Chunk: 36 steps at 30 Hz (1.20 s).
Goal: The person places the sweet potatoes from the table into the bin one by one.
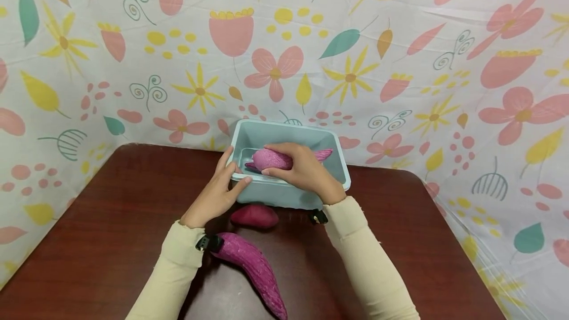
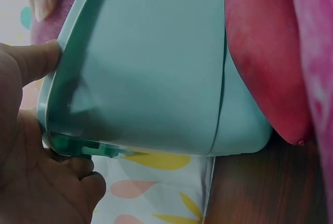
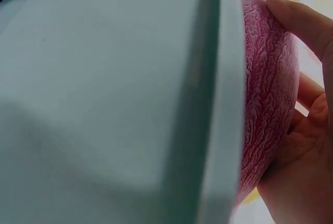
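A light blue bin (image 1: 275, 192) stands at the table's back edge. The left hand (image 1: 216, 192) grips its front left corner, thumb on the rim; the left wrist view shows this hand (image 2: 47, 146) around the bin's edge (image 2: 140, 67). Inside the bin's opening, the right hand (image 1: 306, 169) holds a pink-purple wrinkled vegetable (image 1: 268, 158). In the right wrist view the thumb and fingers of that hand (image 3: 307, 130) curl round the vegetable (image 3: 268, 88), beside the rim (image 3: 229, 99). Another purple piece (image 1: 323, 154) shows in the bin, partly hidden by the hand.
A dark red, smooth tuber (image 1: 255, 216) lies just in front of the bin. Nearer the person, a long curved purple vegetable (image 1: 255, 265) lies by the left sleeve. Behind the brown table (image 1: 84, 216) hangs a flower-patterned cloth (image 1: 275, 28).
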Available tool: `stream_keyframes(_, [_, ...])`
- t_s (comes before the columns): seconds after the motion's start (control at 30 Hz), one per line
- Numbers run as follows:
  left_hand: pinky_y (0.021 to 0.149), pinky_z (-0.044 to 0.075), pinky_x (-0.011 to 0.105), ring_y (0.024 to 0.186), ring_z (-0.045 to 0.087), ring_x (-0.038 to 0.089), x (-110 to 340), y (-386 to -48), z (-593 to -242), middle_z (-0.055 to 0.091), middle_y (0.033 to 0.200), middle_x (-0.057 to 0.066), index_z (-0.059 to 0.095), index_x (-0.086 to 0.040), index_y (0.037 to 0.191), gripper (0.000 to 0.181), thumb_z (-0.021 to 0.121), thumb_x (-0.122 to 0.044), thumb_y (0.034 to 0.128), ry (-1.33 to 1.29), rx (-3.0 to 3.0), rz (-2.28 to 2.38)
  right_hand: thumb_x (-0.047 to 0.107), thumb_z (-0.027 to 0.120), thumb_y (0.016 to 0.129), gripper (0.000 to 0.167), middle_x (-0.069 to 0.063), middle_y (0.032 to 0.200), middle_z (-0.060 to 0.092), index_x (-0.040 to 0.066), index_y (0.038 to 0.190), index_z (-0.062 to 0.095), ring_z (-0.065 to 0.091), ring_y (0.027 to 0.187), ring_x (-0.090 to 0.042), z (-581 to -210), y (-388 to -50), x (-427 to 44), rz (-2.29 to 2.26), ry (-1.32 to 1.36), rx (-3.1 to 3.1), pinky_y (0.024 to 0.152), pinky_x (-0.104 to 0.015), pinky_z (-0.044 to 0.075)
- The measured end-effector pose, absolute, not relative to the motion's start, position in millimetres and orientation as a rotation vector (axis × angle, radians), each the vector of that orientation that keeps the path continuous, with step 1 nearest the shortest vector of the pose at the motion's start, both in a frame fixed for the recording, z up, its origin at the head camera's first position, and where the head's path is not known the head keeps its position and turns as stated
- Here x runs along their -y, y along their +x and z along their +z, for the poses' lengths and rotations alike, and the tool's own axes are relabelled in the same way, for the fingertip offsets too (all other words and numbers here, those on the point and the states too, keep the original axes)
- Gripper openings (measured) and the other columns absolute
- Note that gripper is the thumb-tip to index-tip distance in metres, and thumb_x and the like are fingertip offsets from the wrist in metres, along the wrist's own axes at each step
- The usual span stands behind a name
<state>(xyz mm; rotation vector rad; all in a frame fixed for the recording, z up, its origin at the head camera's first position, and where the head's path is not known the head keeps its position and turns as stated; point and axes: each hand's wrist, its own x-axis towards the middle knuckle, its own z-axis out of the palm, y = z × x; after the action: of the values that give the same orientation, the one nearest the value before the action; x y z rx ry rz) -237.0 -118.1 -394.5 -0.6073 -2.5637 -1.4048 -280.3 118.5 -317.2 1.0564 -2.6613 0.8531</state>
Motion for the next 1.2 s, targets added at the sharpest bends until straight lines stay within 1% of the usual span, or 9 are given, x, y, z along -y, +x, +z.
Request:
stream_keyframes(0.2, [0.110, 0.038, 0.057, 0.156, 0.018, 0.039, 116, -235, -396, 0.000, 0.171, 0.013, 0.043, -0.009, 0.096, 0.031, 0.054, -0.037, 0.1047, -0.598, 2.573, -1.416, 0.037, 0.084, 0.083, 0.057, -0.004, 0.127, 0.071, 0.015, 0.133, 0.066, 0.066, 0.117, -0.020, -325, -291, -118, 0.870, 1.015, 2.716, 0.098, -0.039, 0.054])
stream_keyframes(0.33, [0.111, 0.038, 0.058, 0.156, 0.017, 0.039, 116, -233, -397, -0.001, 0.171, 0.012, 0.043, -0.009, 0.097, 0.030, 0.054, -0.037, 0.1047, -0.588, 2.576, -1.415, 0.038, 0.083, 0.083, 0.058, -0.005, 0.128, 0.071, 0.015, 0.133, 0.066, 0.066, 0.119, -0.021, -333, -297, -118, 0.848, 0.995, 2.746, 0.100, -0.040, 0.053])
stream_keyframes(0.47, [0.110, 0.038, 0.057, 0.156, 0.016, 0.038, 115, -233, -396, -0.002, 0.171, 0.012, 0.043, -0.010, 0.097, 0.031, 0.054, -0.038, 0.1049, -0.601, 2.573, -1.420, 0.036, 0.084, 0.083, 0.057, -0.008, 0.128, 0.071, 0.012, 0.132, 0.067, 0.068, 0.114, -0.022, -337, -299, -118, 0.843, 0.978, 2.758, 0.095, -0.041, 0.055])
stream_keyframes(0.6, [0.106, 0.041, 0.054, 0.156, 0.018, 0.038, 114, -233, -395, -0.001, 0.171, 0.011, 0.044, -0.010, 0.096, 0.031, 0.053, -0.039, 0.1048, -0.594, 2.575, -1.419, 0.038, 0.083, 0.084, 0.057, -0.009, 0.124, 0.073, 0.010, 0.131, 0.067, 0.068, 0.107, -0.022, -338, -299, -117, 0.842, 0.959, 2.778, 0.089, -0.040, 0.055])
stream_keyframes(0.87, [0.099, 0.041, 0.051, 0.152, 0.026, 0.041, 115, -235, -395, 0.001, 0.171, 0.011, 0.043, -0.010, 0.097, 0.032, 0.054, -0.039, 0.1046, -0.581, 2.582, -1.404, 0.036, 0.081, 0.086, 0.052, -0.009, 0.119, 0.074, 0.010, 0.129, 0.068, 0.066, 0.106, -0.025, -335, -296, -118, 0.851, 0.947, 2.756, 0.090, -0.043, 0.054])
stream_keyframes(1.03, [0.099, 0.041, 0.051, 0.153, 0.025, 0.040, 115, -236, -395, 0.001, 0.171, 0.012, 0.043, -0.010, 0.096, 0.032, 0.054, -0.038, 0.1047, -0.587, 2.582, -1.404, 0.034, 0.082, 0.086, 0.050, -0.010, 0.121, 0.073, 0.009, 0.127, 0.069, 0.066, 0.107, -0.030, -335, -289, -120, 0.921, 0.962, 2.734, 0.091, -0.049, 0.054])
stream_keyframes(1.2, [0.104, 0.041, 0.054, 0.155, 0.021, 0.039, 117, -236, -394, 0.001, 0.171, 0.012, 0.044, -0.010, 0.096, 0.032, 0.054, -0.039, 0.1045, -0.578, 2.583, -1.411, 0.034, 0.083, 0.085, 0.049, -0.006, 0.124, 0.072, 0.011, 0.126, 0.070, 0.067, 0.108, -0.024, -336, -280, -122, 0.934, 0.981, 2.676, 0.096, -0.045, 0.054])
